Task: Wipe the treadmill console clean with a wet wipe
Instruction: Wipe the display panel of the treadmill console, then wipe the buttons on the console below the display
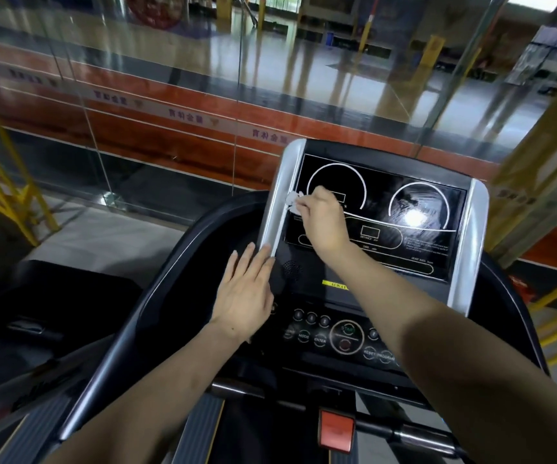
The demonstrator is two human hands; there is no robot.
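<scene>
A: Item one. Console [376, 226]: black glossy panel, white dial outlines, silver side trims; glare and streaks over the right dial.

B: Wipe [293, 199]?

A: Small, white, bunched. At the console's left edge, just beside the left silver trim [279, 199], touching the panel near the left dial.

B: Right hand [320, 217]?

A: Over the console's left half. Grip closed, fingertips pinching the wipe, nothing else held.

B: Left hand [245, 293]?

A: Below the console's left trim, fingers straight and flat, tips touching the trim's lower end. Nothing held.

B: Buttons [334, 333]?

A: Below the console: round keys, green start over red stop. Red tab [335, 432] lower down on the bar.

B: Risks?

A: Judged only. Wipe so bunched as to smear rather than lift, leaving streaks like those by the right dial. Thin pinch liable to lose the wipe at the trim's ridge. Right forearm crossing above the keys; a dip likely to press start. Moisture possibly seeping into the seam beside the trim.
</scene>
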